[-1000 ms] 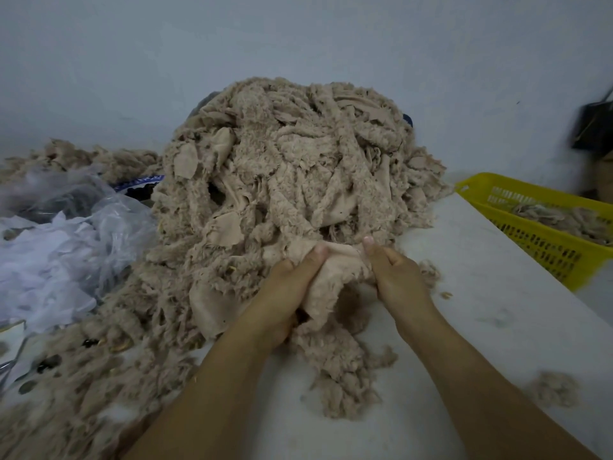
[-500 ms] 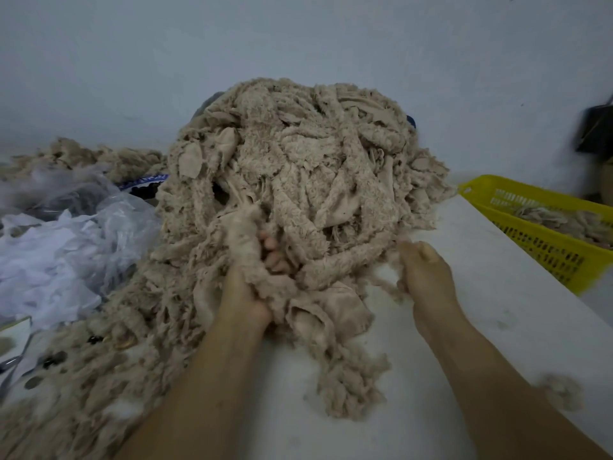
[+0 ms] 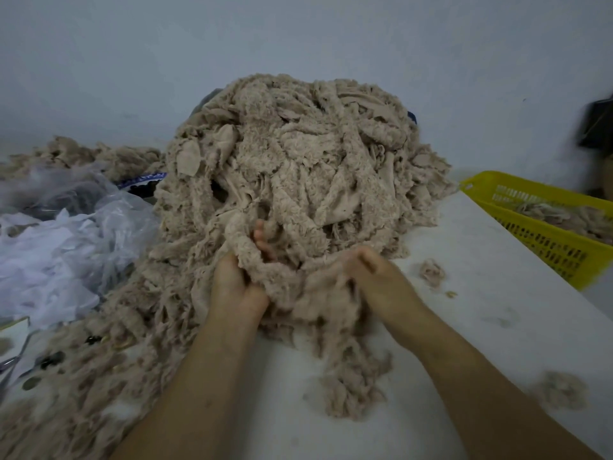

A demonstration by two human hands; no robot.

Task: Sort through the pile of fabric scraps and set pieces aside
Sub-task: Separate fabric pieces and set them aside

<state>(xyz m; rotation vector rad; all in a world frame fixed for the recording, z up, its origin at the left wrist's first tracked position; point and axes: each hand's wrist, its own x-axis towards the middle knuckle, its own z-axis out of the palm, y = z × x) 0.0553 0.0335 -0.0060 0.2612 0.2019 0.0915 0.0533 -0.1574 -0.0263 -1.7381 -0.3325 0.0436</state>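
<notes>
A tall pile of beige fleece scraps (image 3: 298, 154) rises from the white table (image 3: 481, 293) in front of me. At its near foot my left hand (image 3: 237, 287) holds a fuzzy beige strip (image 3: 265, 263), fingertips showing through the fabric. My right hand (image 3: 374, 280) is blurred and grips the same bundle of scraps from the right, thumb on top. More scraps trail toward me between my forearms.
A yellow plastic basket (image 3: 544, 240) with a few scraps sits at the right table edge. Crumpled white plastic bags (image 3: 59, 254) lie at left, more beige scraps behind them. Small tufts (image 3: 431, 272) (image 3: 560, 390) lie on the table. Metal bits (image 3: 49, 360) lie lower left.
My right hand has come back left from the pile's right edge and taken hold of the bundle. My left hand has stayed in the scraps, holding the fuzzy strip.
</notes>
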